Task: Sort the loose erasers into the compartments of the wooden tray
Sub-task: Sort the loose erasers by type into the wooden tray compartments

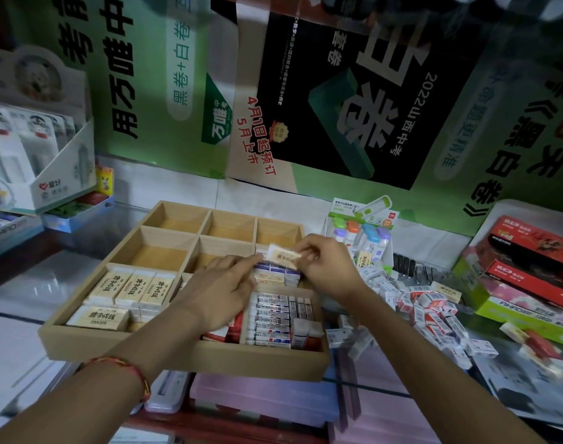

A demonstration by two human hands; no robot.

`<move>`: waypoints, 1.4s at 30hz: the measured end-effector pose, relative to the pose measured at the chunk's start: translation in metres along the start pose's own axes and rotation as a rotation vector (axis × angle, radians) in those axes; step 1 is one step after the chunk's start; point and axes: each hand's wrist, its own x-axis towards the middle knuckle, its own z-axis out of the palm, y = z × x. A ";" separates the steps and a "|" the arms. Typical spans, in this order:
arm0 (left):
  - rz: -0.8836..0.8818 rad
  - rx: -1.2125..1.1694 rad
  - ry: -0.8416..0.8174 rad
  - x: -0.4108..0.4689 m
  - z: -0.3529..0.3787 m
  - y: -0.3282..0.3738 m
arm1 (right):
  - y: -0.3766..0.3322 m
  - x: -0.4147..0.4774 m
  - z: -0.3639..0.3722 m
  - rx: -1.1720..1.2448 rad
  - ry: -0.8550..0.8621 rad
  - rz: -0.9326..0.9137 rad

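The right hand [329, 267] pinches a beige eraser [281, 256] by one end between thumb and fingertips, holding it above the right column of the wooden tray [184, 357], over the blue-and-white erasers [275, 271] in a middle compartment. The left hand [222, 290] reaches over the tray's centre with its fingers stretched out, the index fingertip at the eraser's free end; I cannot tell whether it touches. The tray's front-left compartment holds beige erasers [123, 290], its front-right compartment holds white erasers [270, 318], and its back row shows bare wood. Right of the tray, a heap of loose erasers [434, 312] lies on the table [23, 315].
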 end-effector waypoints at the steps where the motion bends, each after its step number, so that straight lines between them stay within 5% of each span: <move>1: 0.003 -0.001 0.001 0.000 -0.001 0.000 | 0.000 0.001 -0.005 0.101 0.038 0.054; 11: -0.041 0.088 -0.070 0.002 -0.001 0.005 | 0.014 0.008 -0.012 0.404 0.239 0.430; 20: -0.049 0.029 -0.063 0.000 -0.002 0.004 | -0.005 0.002 0.001 0.535 0.117 0.498; 29: -0.151 -0.650 0.125 -0.001 -0.008 0.000 | -0.029 0.003 0.022 0.457 0.016 0.469; 34: -0.118 -0.907 0.522 -0.004 -0.042 -0.009 | -0.032 0.003 0.016 0.504 0.024 0.476; 37: -0.130 -0.878 0.718 -0.018 -0.073 -0.043 | -0.043 0.003 0.012 0.544 0.063 0.410; 42: -0.138 -0.451 0.479 -0.052 -0.061 -0.083 | -0.080 0.003 0.028 0.717 -0.077 0.395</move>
